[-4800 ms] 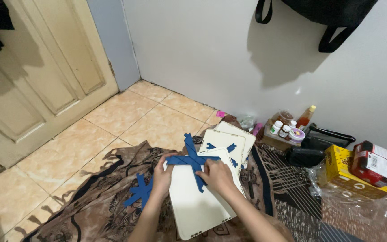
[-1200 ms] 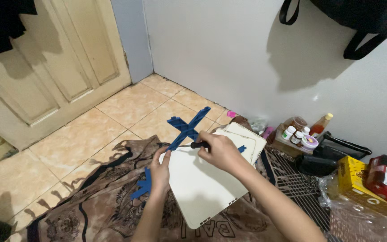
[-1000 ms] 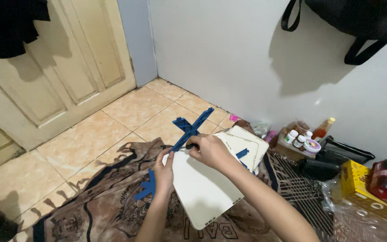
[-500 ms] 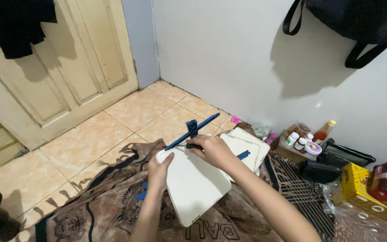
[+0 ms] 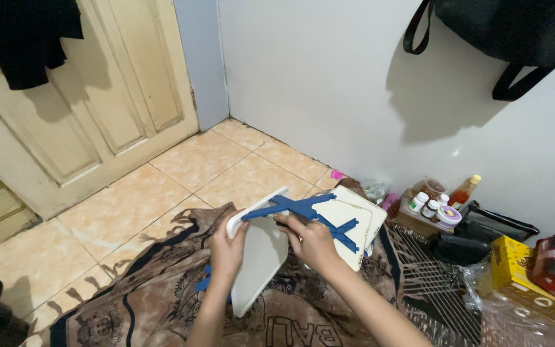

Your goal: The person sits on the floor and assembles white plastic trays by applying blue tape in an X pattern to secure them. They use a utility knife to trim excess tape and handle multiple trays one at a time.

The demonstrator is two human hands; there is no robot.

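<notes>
Two white walls meet a cream door (image 5: 65,115) over tan floor tiles (image 5: 181,173); on the patterned cloth (image 5: 130,289), left hand (image 5: 227,247) and right hand (image 5: 313,239) each hold a closed grip on the tilted white folding table (image 5: 261,257) and its blue legs (image 5: 290,209).

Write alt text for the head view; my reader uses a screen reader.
Two bare hands, left and right, tilt a white folding table with blue crossed legs on edge over a brown patterned cloth.

A white rectangular plastic board (image 5: 258,263) stands tilted on edge over the patterned brown cloth (image 5: 155,302), with blue crossed folding legs (image 5: 290,209) swung out along its upper edge.
</notes>
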